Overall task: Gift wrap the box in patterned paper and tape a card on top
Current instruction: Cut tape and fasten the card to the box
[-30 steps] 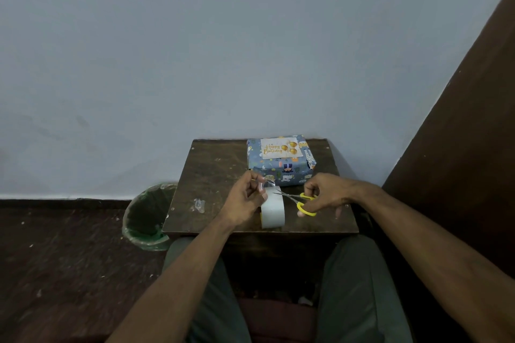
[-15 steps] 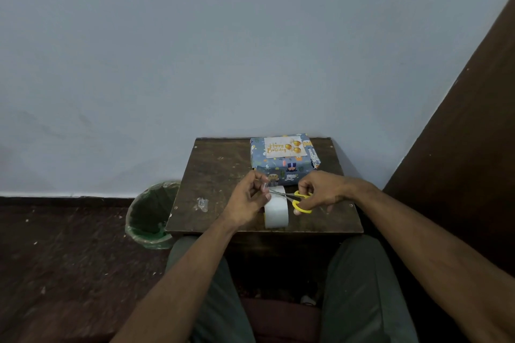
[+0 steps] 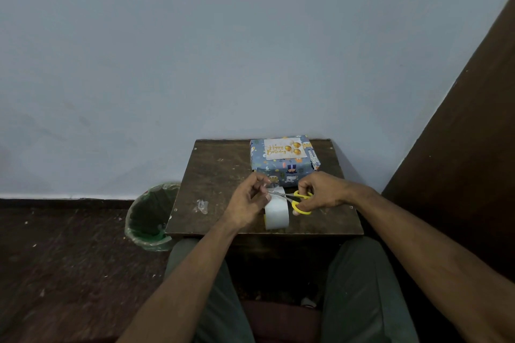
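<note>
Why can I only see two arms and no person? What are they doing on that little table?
The camera sits on the person's head and looks down, so you see just their arms and knees. This is one picture from that spot. On the small brown table stands a gift box wrapped in blue patterned paper, with a Happy Birthday card lying on top. Nearer stands a roll of clear tape. The left hand pinches the pulled-out tape end. The right hand holds yellow-handled scissors, blades at that tape, probably to snip a piece. A crumpled clear scrap lies on the table, and a green bin stands beside it.
</note>
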